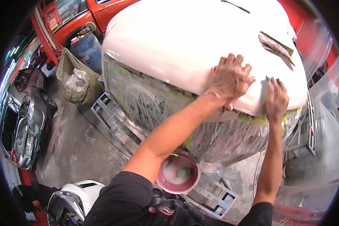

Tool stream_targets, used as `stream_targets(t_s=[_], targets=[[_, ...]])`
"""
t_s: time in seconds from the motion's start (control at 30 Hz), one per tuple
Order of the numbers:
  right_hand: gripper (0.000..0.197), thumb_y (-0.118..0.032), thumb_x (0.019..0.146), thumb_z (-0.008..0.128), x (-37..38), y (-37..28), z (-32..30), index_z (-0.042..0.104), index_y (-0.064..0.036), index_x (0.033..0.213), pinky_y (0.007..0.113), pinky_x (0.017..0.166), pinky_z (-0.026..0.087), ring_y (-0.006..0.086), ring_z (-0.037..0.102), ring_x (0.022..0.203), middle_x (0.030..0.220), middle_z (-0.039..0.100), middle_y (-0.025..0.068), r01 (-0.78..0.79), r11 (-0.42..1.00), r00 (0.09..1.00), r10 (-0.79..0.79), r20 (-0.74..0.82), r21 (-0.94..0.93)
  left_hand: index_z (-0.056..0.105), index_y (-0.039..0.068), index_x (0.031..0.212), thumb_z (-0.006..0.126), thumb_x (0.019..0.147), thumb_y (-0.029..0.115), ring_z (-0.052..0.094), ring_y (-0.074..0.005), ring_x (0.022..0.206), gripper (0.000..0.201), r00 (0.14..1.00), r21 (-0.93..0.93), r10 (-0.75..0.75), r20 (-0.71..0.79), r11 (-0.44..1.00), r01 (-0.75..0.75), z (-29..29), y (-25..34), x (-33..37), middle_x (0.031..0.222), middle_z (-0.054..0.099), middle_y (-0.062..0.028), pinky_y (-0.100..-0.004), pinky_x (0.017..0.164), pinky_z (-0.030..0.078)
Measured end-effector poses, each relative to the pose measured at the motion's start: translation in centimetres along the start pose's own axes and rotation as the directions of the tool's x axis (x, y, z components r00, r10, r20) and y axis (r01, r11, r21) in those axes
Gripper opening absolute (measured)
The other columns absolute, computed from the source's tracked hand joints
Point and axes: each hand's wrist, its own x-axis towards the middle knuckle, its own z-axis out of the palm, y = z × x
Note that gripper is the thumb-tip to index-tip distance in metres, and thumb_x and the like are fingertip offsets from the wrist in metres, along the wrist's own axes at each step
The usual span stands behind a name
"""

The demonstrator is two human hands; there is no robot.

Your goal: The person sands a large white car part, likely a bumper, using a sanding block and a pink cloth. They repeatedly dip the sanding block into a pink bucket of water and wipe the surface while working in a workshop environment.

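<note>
A large white car panel (158, 41) with pinkish patches, shaped like a hood, spreads out in front of me. My left hand (232, 77) rests on it near the front edge, fingers spread. Beside that wrist and thumb show small pinkish bits of something mostly hidden under the hand. Farther right, my right hand (277, 98) presses a dark piece of sandpaper (267, 79) against the panel; its fingers cover most of it. Beyond that hand, a folded dark sheet with a printed face (277, 46) lies on the panel.
Plastic film (150, 94) with yellow-green tape hangs below the panel. A pink bucket (179, 188) of cloudy water holds a green sponge (183, 172). Metal stands (113, 113), a sack (79, 84), a blue drum (87, 51) and a damaged grey car (28, 116) surround it. Another person (32, 197) is lower left.
</note>
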Motion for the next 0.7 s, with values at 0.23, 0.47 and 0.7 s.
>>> stream_targets(t_s=[0.23,0.47,0.7], targets=[[0.035,-0.027,0.098,0.07,-8.5,-5.2,-1.4,0.075,-0.0138,0.13,0.049,0.108,0.043,0.0391,0.061,0.124,0.141,0.06,0.0269,0.176,0.984,0.983,-0.177,-0.036,-0.032,0.075,0.006,0.107,0.071,0.092,0.048,0.059,-0.0313,0.106,0.045,0.998,0.031,-0.063,-0.003,0.998,0.063,-0.4,-0.6,0.0,0.104,0.065,-0.0159,-0.0482,0.091,0.05],[0.04,-0.04,0.101,0.061,0.9,1.8,0.8,0.075,-0.014,0.127,0.052,0.101,0.05,0.0415,0.068,0.115,0.133,0.067,0.0226,-0.084,0.996,0.982,0.089,-0.164,0.037,0.076,0.006,0.107,0.069,0.094,0.046,0.063,-0.0279,0.103,0.043,0.998,0.024,-0.013,0.061,1.0,0.011,0.8,-0.1,0.6,0.105,0.066,-0.0124,-0.0474,0.089,0.054],[0.036,-0.043,0.097,0.068,-4.0,0.0,1.2,0.078,-0.0223,0.125,0.052,0.1,0.05,0.04,0.064,0.11,0.139,0.062,0.0237,0.167,0.986,0.977,-0.166,-0.13,-0.001,0.075,0.008,0.113,0.075,0.091,0.045,0.064,-0.03,0.105,0.043,0.996,0.047,-0.03,0.082,0.999,0.026,-0.1,-0.8,0.2,0.109,0.067,-0.0123,-0.0475,0.092,0.052]])
